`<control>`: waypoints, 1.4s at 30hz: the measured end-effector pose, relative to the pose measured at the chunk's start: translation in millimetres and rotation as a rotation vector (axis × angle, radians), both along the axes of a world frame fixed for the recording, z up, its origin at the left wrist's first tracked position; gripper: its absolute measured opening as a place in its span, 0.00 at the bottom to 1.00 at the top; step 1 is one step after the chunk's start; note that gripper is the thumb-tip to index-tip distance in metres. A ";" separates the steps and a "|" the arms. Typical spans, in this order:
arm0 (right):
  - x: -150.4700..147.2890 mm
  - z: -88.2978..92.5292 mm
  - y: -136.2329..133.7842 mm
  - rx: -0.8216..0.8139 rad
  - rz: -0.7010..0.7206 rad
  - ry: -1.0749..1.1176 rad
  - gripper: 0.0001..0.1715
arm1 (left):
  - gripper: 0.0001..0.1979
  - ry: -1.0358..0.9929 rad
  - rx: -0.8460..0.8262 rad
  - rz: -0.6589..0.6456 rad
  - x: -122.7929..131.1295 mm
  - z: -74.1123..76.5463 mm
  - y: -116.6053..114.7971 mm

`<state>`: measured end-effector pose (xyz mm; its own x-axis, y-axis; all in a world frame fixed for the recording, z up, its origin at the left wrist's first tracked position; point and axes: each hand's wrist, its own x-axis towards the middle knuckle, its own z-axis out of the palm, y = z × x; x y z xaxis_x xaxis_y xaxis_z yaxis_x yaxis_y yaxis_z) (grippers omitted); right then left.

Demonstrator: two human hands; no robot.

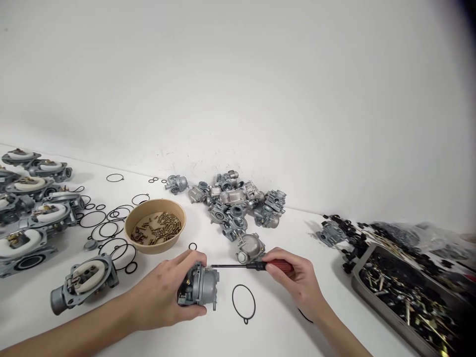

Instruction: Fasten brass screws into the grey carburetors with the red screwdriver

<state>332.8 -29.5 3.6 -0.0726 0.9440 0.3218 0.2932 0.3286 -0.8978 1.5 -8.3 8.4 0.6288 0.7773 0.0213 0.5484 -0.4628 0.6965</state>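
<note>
While this carburetor (205, 287) is sitting in the left hand (167, 285), fingers clamped around its body, its round cover looks to be on, so I'd call this unit barely started, if at all. The right hand (299, 277) has its fingers closed on a screwdriver (256, 266), blade pointing left at the cover's far edge; can't tell if it's actually in a screw. Batch-wise, a bunch look opened up: the group of open carburetors (52, 214) over on the left shows white floats, plus one nearer open carburetor (87, 282). The bowl (158, 248) has a decent heap of small brass-coloured screws (163, 228), and loose black rings are scattered beside it. The pile (234, 198) near the wall is mostly closed-up ones from what I can see, so those look like what's left. As for direction, the held one is tipped on its side at the near middle of the surface (275, 325), just left of a loose ring (246, 320), cover facing right. Its long axis runs roughly left to right, about parallel with the screwdriver shaft. Can't tell whether it's touching the surface.
</note>
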 end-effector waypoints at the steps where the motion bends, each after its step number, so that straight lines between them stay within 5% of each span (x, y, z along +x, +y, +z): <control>1: -0.6 0.0 -0.3 0.001 0.004 -0.003 0.07 | 0.27 0.000 0.008 -0.005 -0.2 -0.6 0.4; 18: -8.2 4.1 -6.5 -0.096 -0.051 0.030 0.11 | 0.31 -0.017 0.095 -0.060 -2.6 -15.6 4.2; 42: -9.1 7.2 -5.3 -0.104 -0.079 0.012 0.16 | 0.27 -0.001 0.061 -0.021 0.2 -4.3 -1.0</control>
<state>323.8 -34.8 10.8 0.0067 0.9750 0.2223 0.3031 0.2098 -0.9296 1.6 -9.3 4.1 0.6451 0.7610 0.0687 0.5376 -0.5159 0.6670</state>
